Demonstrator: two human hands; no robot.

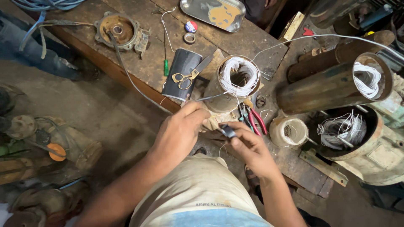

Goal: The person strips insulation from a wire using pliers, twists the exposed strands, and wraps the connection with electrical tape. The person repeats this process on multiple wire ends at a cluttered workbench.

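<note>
My left hand (pixel 179 132) reaches to the base of an upright metal cylinder (pixel 219 98) whose open top is ringed with white wire windings (pixel 239 75). Its fingers pinch a thin grey wire (pixel 210 97) running along the cylinder's side. My right hand (pixel 248 145) is just right of it, fingers closed on a small dark piece (pixel 228 132) that looks like tape or sleeving. Both hands sit at the front edge of the wooden workbench (pixel 151 69).
Gold-handled scissors (pixel 185 77) lie on a dark sheet (pixel 182 73); red-handled pliers (pixel 254 120) beside the cylinder. A larger rusty wound cylinder (pixel 332 86) lies at right, above a round housing (pixel 349 134) with loose wires. A metal tray (pixel 212 13) and motor cover (pixel 118 30) sit farther back.
</note>
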